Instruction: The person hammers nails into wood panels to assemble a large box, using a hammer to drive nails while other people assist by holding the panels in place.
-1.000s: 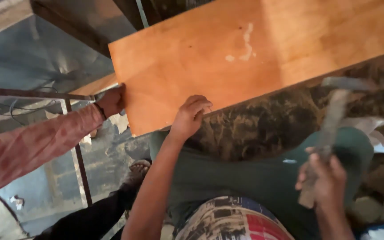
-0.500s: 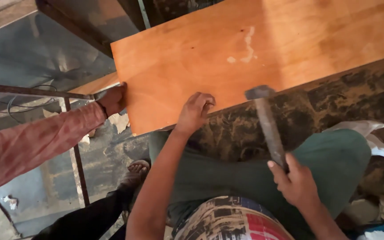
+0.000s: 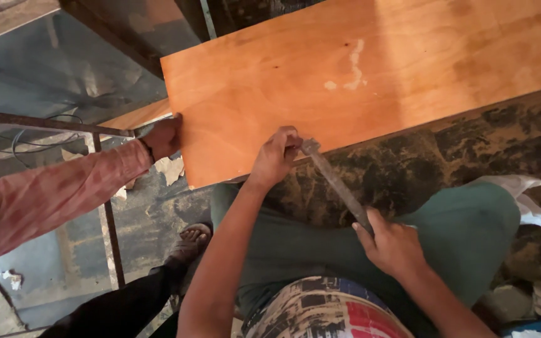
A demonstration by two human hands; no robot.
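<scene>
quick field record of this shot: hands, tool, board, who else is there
left hand: on the near edge of the board, fingers pinched by the hammer head
right hand: grips the hammer handle
hammer: head at the board edge
board: orange-brown, pale smears
other person's hand: pink sleeve, on the board's end
trousers: green

Co-worker's hand (image 3: 163, 138) blocks board (image 3: 370, 81) end (top bare).
</scene>
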